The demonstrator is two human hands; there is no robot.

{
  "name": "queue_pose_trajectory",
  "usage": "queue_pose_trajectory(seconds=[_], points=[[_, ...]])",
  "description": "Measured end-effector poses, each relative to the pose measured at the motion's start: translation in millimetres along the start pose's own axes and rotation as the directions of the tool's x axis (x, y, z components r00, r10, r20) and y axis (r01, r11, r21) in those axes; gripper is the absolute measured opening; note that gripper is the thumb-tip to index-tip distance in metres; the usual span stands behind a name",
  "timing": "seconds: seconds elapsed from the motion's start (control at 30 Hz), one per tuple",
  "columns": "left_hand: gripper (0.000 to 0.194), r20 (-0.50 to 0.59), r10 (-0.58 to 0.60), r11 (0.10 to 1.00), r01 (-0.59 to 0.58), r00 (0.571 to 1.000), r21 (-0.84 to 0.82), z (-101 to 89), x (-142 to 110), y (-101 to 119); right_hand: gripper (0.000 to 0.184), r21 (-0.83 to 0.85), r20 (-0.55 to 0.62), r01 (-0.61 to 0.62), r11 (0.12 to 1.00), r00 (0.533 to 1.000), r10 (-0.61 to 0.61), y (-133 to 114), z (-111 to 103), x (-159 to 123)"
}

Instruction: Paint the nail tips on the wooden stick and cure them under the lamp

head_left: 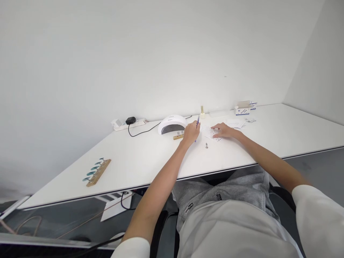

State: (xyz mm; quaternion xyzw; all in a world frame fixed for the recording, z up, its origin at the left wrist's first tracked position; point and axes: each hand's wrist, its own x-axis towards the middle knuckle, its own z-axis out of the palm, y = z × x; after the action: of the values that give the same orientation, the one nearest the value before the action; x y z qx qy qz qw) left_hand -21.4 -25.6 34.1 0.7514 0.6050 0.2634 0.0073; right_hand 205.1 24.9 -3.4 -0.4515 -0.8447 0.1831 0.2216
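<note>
My left hand [191, 132] is closed around a slim blue pen-like tool [198, 121], which stands nearly upright with its lower end close to the table. Whether it is a pen or tweezers I cannot make out. To the right, my right hand [223, 130] lies with thumb and fingers apart on a white sheet dotted with small dark shapes [215, 135]. A small metal stand piece [206, 145] is on the table in front of the sheet. Just left of my left hand, partly hidden by it, is a short wooden block with metal stands [177, 137].
Behind sits a white nail lamp [172, 123], its black cable running to an adapter [130, 120]. A polish bottle [202, 113], small boxes [242, 108] and papers [235, 123] are toward the back. A wooden rack with teal nail tips [98, 172] stands front left.
</note>
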Motion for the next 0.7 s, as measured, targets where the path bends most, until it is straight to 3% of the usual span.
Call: queue_pose_trajectory(seconds=[0.1,0.23,0.37,0.53,0.7], points=[[0.031,0.07,0.002,1.0,-0.004,0.998,0.021,1.1,-1,0,0.065,0.027,0.075,-0.037,0.999,0.997,0.035,0,-6,-1],[0.034,0.171,0.018,0.997,-0.031,0.985,0.073,5.3,-3,-2,0.059,0.028,0.125,-0.127,0.991,0.985,0.123,-1,-16,-3],[0.034,0.209,0.034,0.994,-0.055,0.977,0.097,9.7,-2,-6,0.041,-0.058,0.01,-0.216,0.975,0.976,0.217,-12,-15,-7],[0.034,0.217,0.052,0.992,-0.076,0.975,0.104,12.7,0,-7,0.068,-0.209,-0.041,-0.339,0.917,0.94,0.338,-29,-3,-12],[0.034,0.19,0.07,0.993,-0.087,0.979,0.083,14.5,-1,-8,0.073,-0.077,-0.027,-0.357,0.931,0.934,0.356,-19,-3,-6]])
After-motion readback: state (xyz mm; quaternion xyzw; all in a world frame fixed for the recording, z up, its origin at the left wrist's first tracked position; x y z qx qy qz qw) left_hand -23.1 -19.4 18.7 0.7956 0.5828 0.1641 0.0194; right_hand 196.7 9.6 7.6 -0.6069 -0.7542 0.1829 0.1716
